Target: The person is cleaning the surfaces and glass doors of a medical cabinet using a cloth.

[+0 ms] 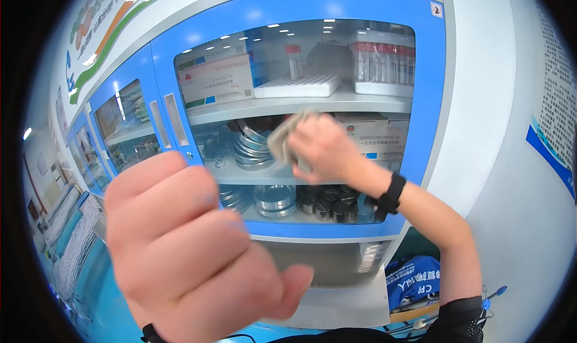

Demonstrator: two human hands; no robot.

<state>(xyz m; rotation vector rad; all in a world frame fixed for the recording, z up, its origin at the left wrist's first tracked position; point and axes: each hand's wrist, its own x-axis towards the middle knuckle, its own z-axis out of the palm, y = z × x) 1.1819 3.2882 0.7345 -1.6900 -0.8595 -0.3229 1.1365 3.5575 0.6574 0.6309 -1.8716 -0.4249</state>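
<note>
My right hand (322, 147) grips a folded grey-beige cloth (284, 138) and holds it at the glass pane of a blue cabinet door (288, 5). A black band circles that wrist. Close to the camera, my left hand (189, 248) is raised with its fingers curled into a fist, its thumb toward the lower right; no object shows in it. Behind the glass, a rack (299, 87), red-capped tubes (383, 63) and a printed carton (216, 79) stand on the upper shelf. Stacked metal dishes (252, 149) sit on the middle shelf, partly behind the cloth.
Black-lidded containers (331, 205) and round glass dishes (275, 203) fill the lower shelf. Door handles (176, 120) lie to the left. A blue bag (414, 282) rests at the lower right beside the cabinet. Beds with striped covers (79, 253) stand far left; a poster (554, 95) hangs right.
</note>
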